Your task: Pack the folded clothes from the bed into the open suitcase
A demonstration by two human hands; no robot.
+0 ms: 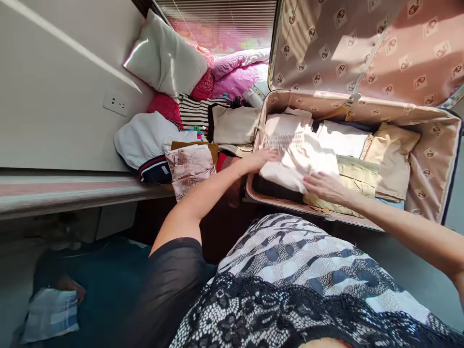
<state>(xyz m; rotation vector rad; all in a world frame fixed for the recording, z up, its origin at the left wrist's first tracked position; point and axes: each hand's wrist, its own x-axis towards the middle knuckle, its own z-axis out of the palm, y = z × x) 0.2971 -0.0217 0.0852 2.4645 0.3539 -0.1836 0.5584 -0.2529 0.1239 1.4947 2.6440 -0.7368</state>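
A folded pale pink garment [302, 159] with a gathered band lies at the left end of an open suitcase [362, 102], partly in bright sunlight. My left hand [261, 160] rests at its left edge with the fingers stretched out over the cloth. At its lower right side, my right hand [324, 186] touches it, fingers extended and slightly apart. Both thumbs are hard to make out. Beside my right hand, partly under the pale garment, is a folded yellow-green garment [357, 179]. Farther right lie a white garment [342, 137] and folded beige clothes [389, 159].
Left of the suitcase are a patterned pink cloth [192, 166], a white cloth bundle [145, 137], a striped cloth [197, 112] and a pillow [170, 58]. The raised lid [340, 43] stands behind. At lower left another person's hand [70, 285] holds a plaid cloth [52, 311].
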